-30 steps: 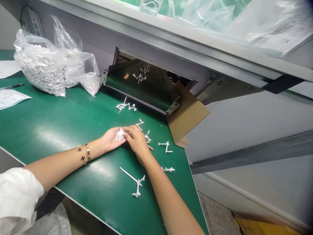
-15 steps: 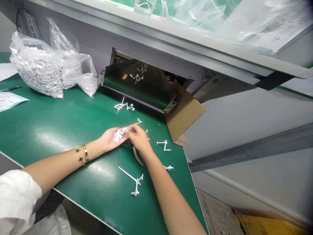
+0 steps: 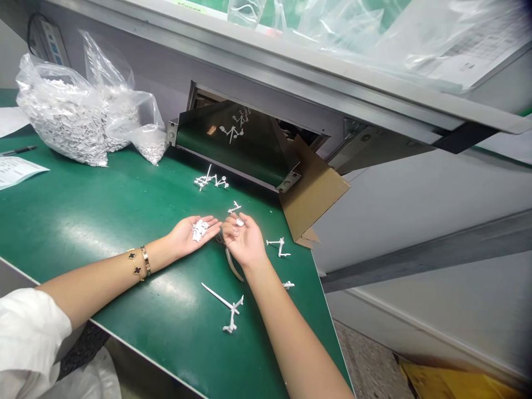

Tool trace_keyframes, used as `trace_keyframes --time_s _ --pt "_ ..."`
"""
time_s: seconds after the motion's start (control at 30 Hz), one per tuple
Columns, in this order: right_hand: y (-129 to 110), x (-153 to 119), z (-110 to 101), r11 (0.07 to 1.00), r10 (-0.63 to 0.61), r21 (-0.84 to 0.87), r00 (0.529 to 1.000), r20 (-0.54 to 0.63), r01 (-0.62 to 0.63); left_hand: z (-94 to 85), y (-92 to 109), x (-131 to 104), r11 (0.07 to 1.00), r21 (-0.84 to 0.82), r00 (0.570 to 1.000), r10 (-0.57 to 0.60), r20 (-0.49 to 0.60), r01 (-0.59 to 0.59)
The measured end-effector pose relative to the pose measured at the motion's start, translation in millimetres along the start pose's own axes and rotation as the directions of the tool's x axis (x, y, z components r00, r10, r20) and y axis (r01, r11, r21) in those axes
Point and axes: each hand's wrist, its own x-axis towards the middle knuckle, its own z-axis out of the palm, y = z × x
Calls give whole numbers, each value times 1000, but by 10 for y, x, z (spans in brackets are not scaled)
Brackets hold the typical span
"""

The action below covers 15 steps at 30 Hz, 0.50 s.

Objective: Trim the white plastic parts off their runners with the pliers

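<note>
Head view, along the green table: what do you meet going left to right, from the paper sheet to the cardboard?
Paper sheet → bag of white parts → left hand cupping small white pieces → right hand → white sprue → cardboard flap.

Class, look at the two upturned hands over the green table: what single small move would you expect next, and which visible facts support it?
Probably the right hand tips the small white piece at its fingertips into the left hand. Both palms face up and nearly touch; the left one is cupped under a pile of small white parts, while the right holds just that one piece.
</note>
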Motion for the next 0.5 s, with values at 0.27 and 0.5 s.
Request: trace_keyframes --time_s 0.27,0.5 --pt "153 -63 78 642 -53 -762 996 67 85 -19 17 19 997 37 998 64 -9 -63" --pt "274 -22 18 -138 -114 -933 930 349 333 30 -11 4 993 81 996 90 12 -91"
